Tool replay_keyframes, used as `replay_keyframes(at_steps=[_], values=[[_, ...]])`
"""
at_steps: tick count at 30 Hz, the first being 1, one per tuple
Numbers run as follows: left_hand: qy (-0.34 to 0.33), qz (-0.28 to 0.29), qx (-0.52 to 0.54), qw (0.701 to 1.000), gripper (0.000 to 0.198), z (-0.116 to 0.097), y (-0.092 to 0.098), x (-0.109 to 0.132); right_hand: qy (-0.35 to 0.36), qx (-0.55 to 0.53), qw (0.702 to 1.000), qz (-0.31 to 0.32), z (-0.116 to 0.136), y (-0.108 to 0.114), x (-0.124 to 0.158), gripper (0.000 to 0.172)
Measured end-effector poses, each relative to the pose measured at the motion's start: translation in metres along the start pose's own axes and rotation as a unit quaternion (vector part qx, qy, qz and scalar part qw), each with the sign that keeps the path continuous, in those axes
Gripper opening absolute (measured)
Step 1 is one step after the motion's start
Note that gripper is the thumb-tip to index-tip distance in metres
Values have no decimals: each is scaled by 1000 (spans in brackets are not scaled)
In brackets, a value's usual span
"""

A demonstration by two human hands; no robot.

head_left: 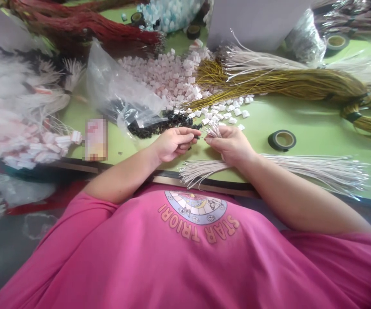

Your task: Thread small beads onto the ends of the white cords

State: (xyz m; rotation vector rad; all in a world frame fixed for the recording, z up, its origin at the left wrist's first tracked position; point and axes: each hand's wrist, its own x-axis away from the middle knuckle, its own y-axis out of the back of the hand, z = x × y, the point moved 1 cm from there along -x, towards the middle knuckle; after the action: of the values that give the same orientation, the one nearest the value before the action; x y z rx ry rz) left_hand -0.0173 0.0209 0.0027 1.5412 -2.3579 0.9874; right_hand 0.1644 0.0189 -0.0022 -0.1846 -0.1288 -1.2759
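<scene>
My right hand is closed around a small bunch of white wires, their tips pointing left between thumb and fingers. Close by on the left, my left hand has thumb and forefinger pinched together at those tips. Whatever it pinches is too small to make out. Just beyond the left hand lies a pile of small black parts. White plastic connector housings are scattered behind the right hand. A bundle of white wires lies along the table's near edge, passing under my right forearm.
A clear plastic bag stands by a heap of pinkish-white housings. Yellow wires stretch across the back right. A black tape roll lies at right. Red wires lie at back left; finished-looking white harnesses hang at left.
</scene>
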Motion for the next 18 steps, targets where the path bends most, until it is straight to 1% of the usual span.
replay_keyframes(at_steps=[2,6,13,18], values=[[-12,-6,-31,999,19,2,-2,1,5,17,1000,-5,0,0,0,16],[-44,-23,-71,996,19,5,-5,2,8,41,999,-9,0,1,0,12],[-79,-73,-138,985,18,8,-2,-2,11,75,997,-22,2,0,1,11],[-107,-84,-150,979,21,10,-1,-4,2,103,994,-21,5,-3,2,12]])
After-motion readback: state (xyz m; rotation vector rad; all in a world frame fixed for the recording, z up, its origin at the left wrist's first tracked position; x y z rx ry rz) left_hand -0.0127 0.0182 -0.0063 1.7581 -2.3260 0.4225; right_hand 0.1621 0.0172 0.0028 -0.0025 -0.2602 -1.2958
